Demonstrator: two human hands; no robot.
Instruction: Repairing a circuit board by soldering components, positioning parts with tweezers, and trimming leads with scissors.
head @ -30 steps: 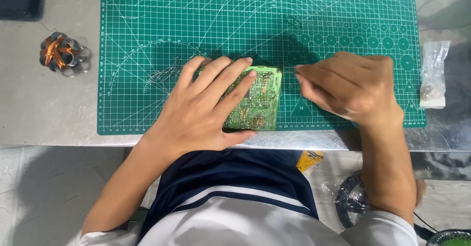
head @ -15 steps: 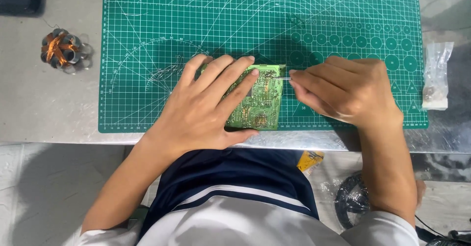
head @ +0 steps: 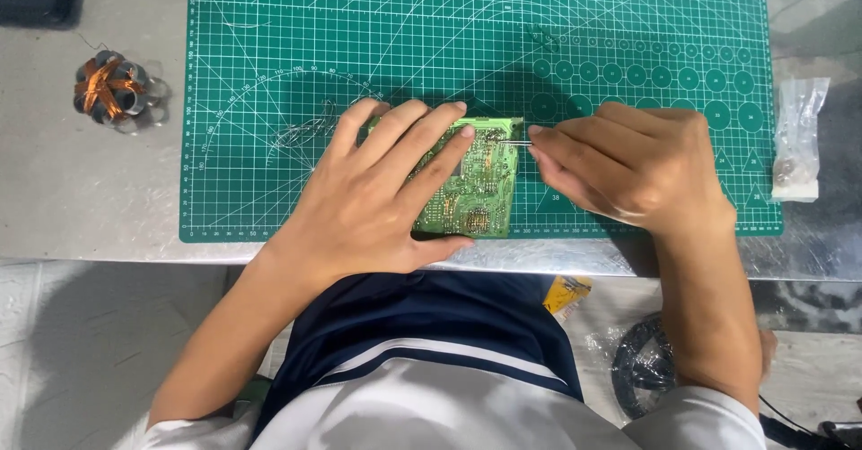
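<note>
A green circuit board (head: 476, 189) lies solder side up on the green cutting mat (head: 449, 37), near its front edge. My left hand (head: 377, 189) lies flat on the board's left part, fingers spread and pressing it down. My right hand (head: 628, 167) is closed around a thin metal tool (head: 514, 143), pinched between thumb and fingers. The tool's tip touches the board's upper right edge. Most of the tool is hidden inside the hand.
A copper wire coil (head: 112, 89) sits on the grey table at the left. A small clear plastic bag (head: 797, 140) lies right of the mat. Thin loose wire (head: 301, 131) lies on the mat left of the board. A yellow packet (head: 566, 293) and black cable (head: 642, 365) lie below the table edge.
My right hand has shifted slightly left, bringing the tool tip onto the board's right edge. My left hand stays on the board.
</note>
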